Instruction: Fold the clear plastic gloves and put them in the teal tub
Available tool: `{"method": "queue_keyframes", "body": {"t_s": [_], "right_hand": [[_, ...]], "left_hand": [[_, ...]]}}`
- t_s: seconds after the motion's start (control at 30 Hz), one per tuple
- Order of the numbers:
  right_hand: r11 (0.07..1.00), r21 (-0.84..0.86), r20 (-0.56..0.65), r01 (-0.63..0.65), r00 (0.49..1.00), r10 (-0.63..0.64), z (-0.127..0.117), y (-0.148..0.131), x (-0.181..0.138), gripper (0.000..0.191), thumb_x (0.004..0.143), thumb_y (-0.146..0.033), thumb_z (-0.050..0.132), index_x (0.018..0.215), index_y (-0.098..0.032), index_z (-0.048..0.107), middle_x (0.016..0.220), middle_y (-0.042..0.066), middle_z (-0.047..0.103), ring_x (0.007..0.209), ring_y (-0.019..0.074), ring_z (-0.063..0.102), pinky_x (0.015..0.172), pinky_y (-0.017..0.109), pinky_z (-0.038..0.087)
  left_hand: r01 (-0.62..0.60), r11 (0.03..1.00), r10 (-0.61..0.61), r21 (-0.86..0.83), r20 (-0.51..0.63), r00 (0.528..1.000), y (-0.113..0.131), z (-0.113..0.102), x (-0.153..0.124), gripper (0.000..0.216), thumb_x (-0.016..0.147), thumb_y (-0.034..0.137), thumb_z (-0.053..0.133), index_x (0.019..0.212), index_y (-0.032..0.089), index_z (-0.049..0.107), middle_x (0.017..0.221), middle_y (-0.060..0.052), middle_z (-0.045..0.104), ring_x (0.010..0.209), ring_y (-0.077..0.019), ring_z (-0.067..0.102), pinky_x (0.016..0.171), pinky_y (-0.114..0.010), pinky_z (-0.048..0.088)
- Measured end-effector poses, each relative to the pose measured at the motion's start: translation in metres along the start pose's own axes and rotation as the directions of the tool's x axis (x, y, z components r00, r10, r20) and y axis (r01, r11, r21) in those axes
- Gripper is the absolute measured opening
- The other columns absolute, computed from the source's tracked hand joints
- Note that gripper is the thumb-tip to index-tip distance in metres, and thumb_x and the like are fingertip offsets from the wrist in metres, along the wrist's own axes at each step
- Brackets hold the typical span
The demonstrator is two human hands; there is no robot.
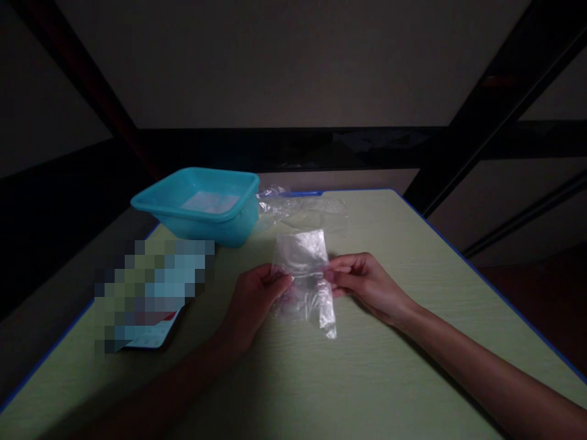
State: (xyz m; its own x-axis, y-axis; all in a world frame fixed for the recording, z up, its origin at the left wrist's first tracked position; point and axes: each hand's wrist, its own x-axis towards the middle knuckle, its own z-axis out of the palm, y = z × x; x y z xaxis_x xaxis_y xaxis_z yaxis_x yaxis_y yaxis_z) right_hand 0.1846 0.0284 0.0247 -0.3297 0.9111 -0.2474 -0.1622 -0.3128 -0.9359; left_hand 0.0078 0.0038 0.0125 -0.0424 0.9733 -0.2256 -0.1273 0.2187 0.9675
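A clear plastic bag [300,253] is held up between my two hands over the table. My left hand [257,296] pinches its left side, thumb in front and fingers partly seen through the film. On the opposite side, my right hand [358,281] grips the edge between thumb and fingers. The upper part of the bag is flat and shiny, while a crumpled strip hangs down below my right fingertips. Whether anything lies inside the bag cannot be made out beyond the clear film.
A turquoise plastic basket [211,226] stands at the back left with a white sheet [210,201] inside. Beside it lies more crumpled clear plastic [298,208]. A phone-like device [151,333], mostly blurred out, rests at the left of the blue-edged table [413,269].
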Motion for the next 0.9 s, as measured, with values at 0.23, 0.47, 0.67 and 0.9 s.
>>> {"method": "queue_keyframes", "body": {"t_s": [0.23,0.47,0.67,0.9], "right_hand": [[0.996,-0.040,0.057,0.080,0.995,-0.078,-0.002,0.003,0.001,0.009,0.055,-0.024,0.077,0.060,-0.018,0.073,0.055,0.000,0.066,0.047,0.0066,0.055,0.049,0.019,0.048],[0.989,-0.009,0.088,0.145,0.986,-0.144,-0.007,0.010,0.004,0.006,0.059,-0.018,0.071,0.063,-0.019,0.074,0.060,0.001,0.068,0.050,0.0082,0.057,0.051,0.021,0.046],[0.989,-0.018,0.039,0.143,0.989,-0.143,-0.007,0.006,0.003,0.008,0.060,-0.015,0.064,0.060,-0.017,0.071,0.058,0.000,0.065,0.051,0.0070,0.054,0.049,0.019,0.042],[0.975,-0.084,0.032,0.206,0.978,-0.204,-0.004,0.003,-0.001,0.009,0.061,-0.017,0.070,0.069,-0.015,0.069,0.060,-0.001,0.063,0.052,0.0075,0.052,0.048,0.019,0.039]], "left_hand": [[0.003,0.993,0.002,-0.114,0.041,0.999,0.003,-0.003,0.000,0.012,0.054,0.024,0.070,0.053,0.014,0.064,0.049,0.003,0.059,0.045,-0.0079,0.050,0.046,-0.017,0.039],[-0.149,0.989,0.148,0.022,0.059,0.987,0.002,-0.008,0.001,0.010,0.058,0.020,0.064,0.062,0.018,0.073,0.058,0.001,0.063,0.052,-0.0105,0.050,0.048,-0.019,0.036],[-0.292,0.955,0.281,0.053,0.151,0.948,0.005,-0.009,0.000,0.016,0.063,0.016,0.059,0.063,0.021,0.075,0.063,0.000,0.061,0.056,-0.0099,0.049,0.050,-0.019,0.036],[-0.243,0.970,0.243,-0.021,0.163,0.956,0.003,-0.012,-0.003,0.015,0.065,0.025,0.061,0.065,0.020,0.075,0.075,-0.003,0.064,0.060,-0.0122,0.055,0.052,-0.021,0.044]]}}
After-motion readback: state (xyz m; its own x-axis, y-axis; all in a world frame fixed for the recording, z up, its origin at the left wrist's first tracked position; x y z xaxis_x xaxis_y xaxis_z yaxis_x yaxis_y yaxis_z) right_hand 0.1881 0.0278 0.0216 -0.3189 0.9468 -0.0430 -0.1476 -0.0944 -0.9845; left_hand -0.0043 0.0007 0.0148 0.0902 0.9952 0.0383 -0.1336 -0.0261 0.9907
